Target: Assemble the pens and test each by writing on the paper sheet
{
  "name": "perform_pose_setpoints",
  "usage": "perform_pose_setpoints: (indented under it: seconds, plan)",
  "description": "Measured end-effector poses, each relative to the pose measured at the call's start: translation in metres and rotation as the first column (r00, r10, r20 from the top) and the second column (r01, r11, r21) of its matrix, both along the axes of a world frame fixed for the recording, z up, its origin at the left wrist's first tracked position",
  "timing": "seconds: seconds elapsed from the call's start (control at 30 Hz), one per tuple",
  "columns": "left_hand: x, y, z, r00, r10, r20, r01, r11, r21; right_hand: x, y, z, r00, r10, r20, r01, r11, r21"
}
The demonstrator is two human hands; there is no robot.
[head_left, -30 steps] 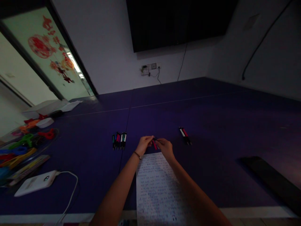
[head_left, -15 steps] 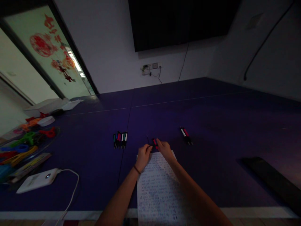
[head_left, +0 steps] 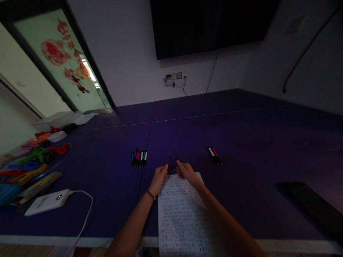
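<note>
At your far left a tray of coloured plastic tools [head_left: 29,166] sits on the dark blue table [head_left: 241,125]. Nearer the edge lies a white power bank [head_left: 48,201] with its cable [head_left: 85,214] looping off the table. Further in, a row of pens [head_left: 138,159] lies side by side, just left of your hands.

Your left hand [head_left: 158,177] has its fingers drawn together, with the tips pinching the near end of a dark pen [head_left: 173,167]. The pen is held low over the table, just past the top edge of the written sheet [head_left: 179,214]. A thin refill [head_left: 169,159] pokes up from it, though the light is too dim to show how the two join. Your right hand [head_left: 185,172] pinches the pen's other end between thumb and forefinger, the remaining fingers curled.

To the right, well apart, two more pens [head_left: 214,155] lie together, and a flat dark slab [head_left: 308,200] rests at the far right.
</note>
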State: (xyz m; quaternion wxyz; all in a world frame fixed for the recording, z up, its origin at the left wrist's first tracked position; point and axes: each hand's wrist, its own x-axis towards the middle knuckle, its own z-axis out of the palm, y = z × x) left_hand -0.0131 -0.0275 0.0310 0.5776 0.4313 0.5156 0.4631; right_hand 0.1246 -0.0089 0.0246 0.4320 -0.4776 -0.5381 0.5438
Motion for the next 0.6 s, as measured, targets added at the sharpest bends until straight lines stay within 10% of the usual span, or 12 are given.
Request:
perform_pose_setpoints:
  seconds: [0.2, 0.6]
  plan:
    - [-0.0021, 0.0029, -0.0036, 0.998, -0.025, -0.061, 0.025, 1.000, -0.009, 0.0014, -0.0032, 0.0007, 0.951, 0.070, -0.301, -0.085, 0.996, -0.036]
    - [0.0005, 0.0104, -0.0064, 0.989, -0.085, -0.122, 0.088, 0.996, 0.019, 0.0004, 0.0008, -0.0054, 0.991, 0.029, -0.129, -0.031, 0.999, -0.018]
